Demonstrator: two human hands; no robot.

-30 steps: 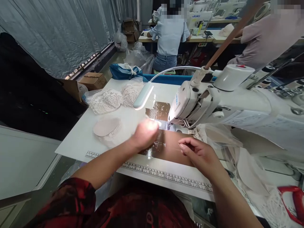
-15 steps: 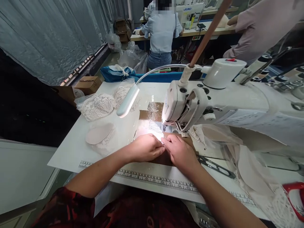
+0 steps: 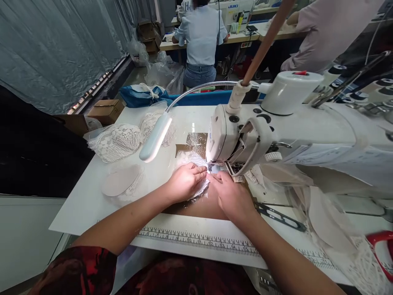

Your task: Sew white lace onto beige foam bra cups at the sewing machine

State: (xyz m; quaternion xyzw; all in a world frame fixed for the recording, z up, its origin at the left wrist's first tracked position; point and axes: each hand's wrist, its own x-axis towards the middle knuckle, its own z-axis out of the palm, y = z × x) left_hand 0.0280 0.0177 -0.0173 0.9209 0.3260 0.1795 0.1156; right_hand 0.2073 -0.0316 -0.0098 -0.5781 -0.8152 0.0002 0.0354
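Observation:
A white lace piece, brightly lit, lies under the head of a white sewing machine. My left hand rests over its near part, fingers bent together and pressing on the lace. Close by, my right hand has its thumb and forefinger closed at the lace's right edge, just in front of the presser foot. The fingertips of both hands nearly meet there. What exactly the right fingertips grip is partly hidden. Brown tape covers the table surface beneath the hands.
Lace cups and a beige oval pad lie left. A lamp hangs over the table. On the right are black thread snips, beige fabric pieces and a red-handled tool. Two people sit or stand beyond.
My left hand has shifted forward onto the lace, and the lace has turned, its near edge now showing beneath the hand. The hands have parted slightly. The camera view has shifted a little.

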